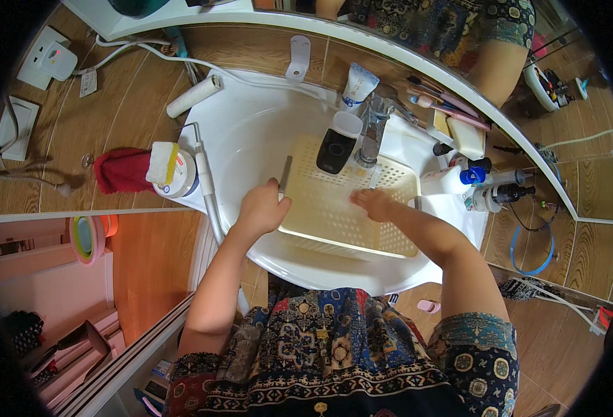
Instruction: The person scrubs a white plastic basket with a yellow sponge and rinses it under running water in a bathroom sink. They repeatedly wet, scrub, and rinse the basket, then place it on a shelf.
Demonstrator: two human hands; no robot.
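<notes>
A cream perforated plastic basket (348,242) sits tilted in the white washbasin (233,135). My left hand (262,208) grips its left rim, just below a grey handle (285,174). Inside the basket my right hand (376,204) reaches down with fingers stretched out, holding nothing that I can see. The fingertips look wet and a little blurred. Above that hand stands a chrome tap (371,130) with a white outlet piece (374,176) pointing into the basket. Beside the tap, a black-and-white device (336,150) hides part of the basket's far side.
Left of the basin are a shower wand (210,193), a round tub (183,180) with a sponge (161,163) on it, and a red cloth (121,169). Bottles (442,180) crowd the right rim. A white cable (181,60) runs from a plug (59,62) along the back wall.
</notes>
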